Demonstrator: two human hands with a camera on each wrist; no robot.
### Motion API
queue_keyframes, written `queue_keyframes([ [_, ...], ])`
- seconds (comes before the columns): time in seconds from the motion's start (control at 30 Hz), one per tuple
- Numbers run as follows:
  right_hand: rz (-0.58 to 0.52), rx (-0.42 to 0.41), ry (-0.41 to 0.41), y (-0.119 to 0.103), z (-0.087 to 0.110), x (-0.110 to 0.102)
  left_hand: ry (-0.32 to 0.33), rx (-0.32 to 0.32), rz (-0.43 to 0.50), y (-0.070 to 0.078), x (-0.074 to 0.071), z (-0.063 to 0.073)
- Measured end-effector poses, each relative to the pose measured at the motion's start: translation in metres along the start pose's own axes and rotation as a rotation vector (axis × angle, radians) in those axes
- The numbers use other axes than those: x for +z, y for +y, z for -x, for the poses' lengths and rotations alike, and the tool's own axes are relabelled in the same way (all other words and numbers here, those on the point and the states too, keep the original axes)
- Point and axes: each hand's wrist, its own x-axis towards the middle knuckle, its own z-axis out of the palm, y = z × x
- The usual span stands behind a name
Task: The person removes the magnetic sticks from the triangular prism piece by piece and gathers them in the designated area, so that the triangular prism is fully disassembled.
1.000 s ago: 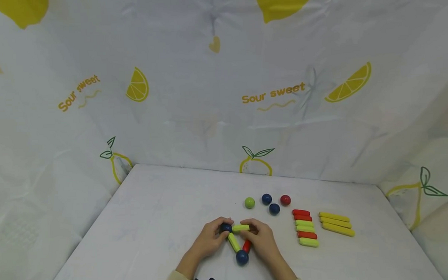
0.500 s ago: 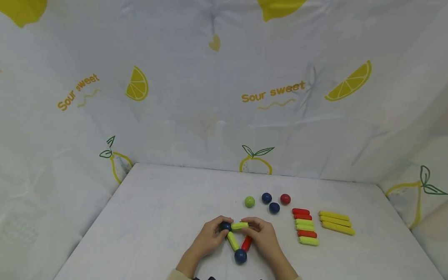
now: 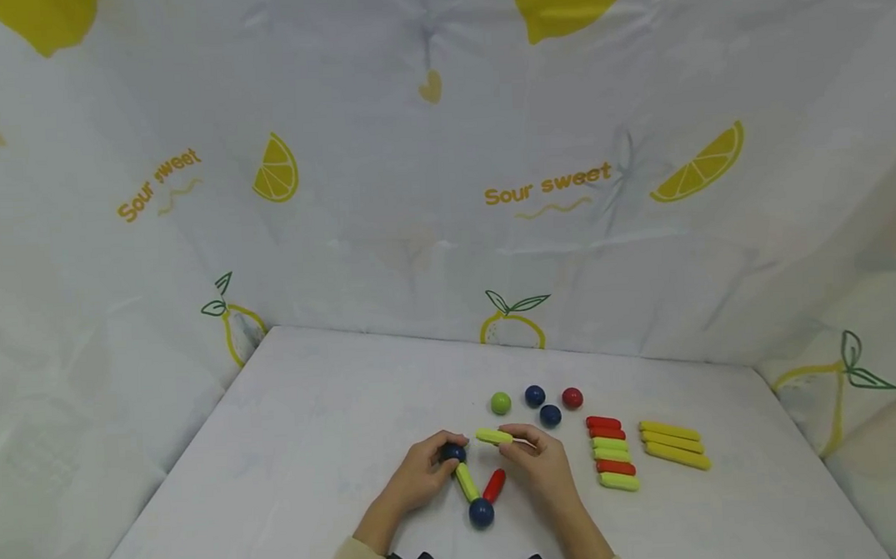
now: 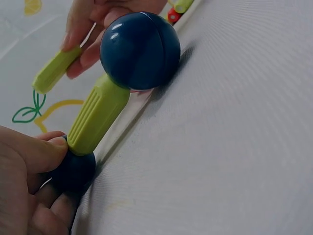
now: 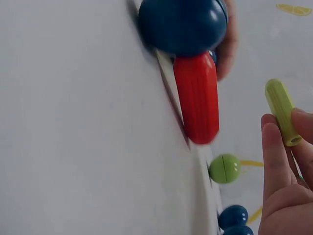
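In the head view my left hand (image 3: 419, 474) grips a dark blue ball (image 3: 453, 453). From that ball a yellow-green stick (image 3: 466, 482) runs to a second blue ball (image 3: 482, 513) nearer me. A red stick (image 3: 494, 484) is joined to this second ball, its other end free. My right hand (image 3: 543, 461) pinches a loose yellow-green stick (image 3: 493, 436) by one end, off the table and apart from the balls. In the left wrist view the thumb presses where the held ball (image 4: 78, 171) meets its stick. The right wrist view shows the pinched stick (image 5: 282, 111) tilted, a hole in its lower end.
Behind the hands lie a green ball (image 3: 501, 403), a red ball (image 3: 572, 398) and two blue balls (image 3: 550, 416). To the right are a column of short red and yellow-green sticks (image 3: 611, 448) and three longer yellow sticks (image 3: 673, 445). A lemon-print curtain (image 3: 387, 257) surrounds the white table (image 3: 277, 487).
The pinched yellow-green stick, earlier against the left hand's ball, has moved away from it to the right and up with my right hand. The left hand keeps its hold.
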Motion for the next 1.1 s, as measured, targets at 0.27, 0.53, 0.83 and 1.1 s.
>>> queue_keyframes([
  [0.27,0.194,0.038,0.074,-0.004,0.009,-0.058,0.003,0.005,0.004,0.001,0.001,0.000],
  [0.53,0.278,0.196,0.135,0.005,0.035,-0.115,0.001,-0.007,-0.017,0.028,-0.008,0.003],
  [0.83,0.345,0.274,0.108,0.021,0.047,-0.151,-0.009,0.004,0.005,0.046,-0.013,0.005],
  [1.1,0.425,0.297,0.098,0.029,0.044,-0.160,0.007,-0.009,0.010,0.027,-0.005,0.004],
])
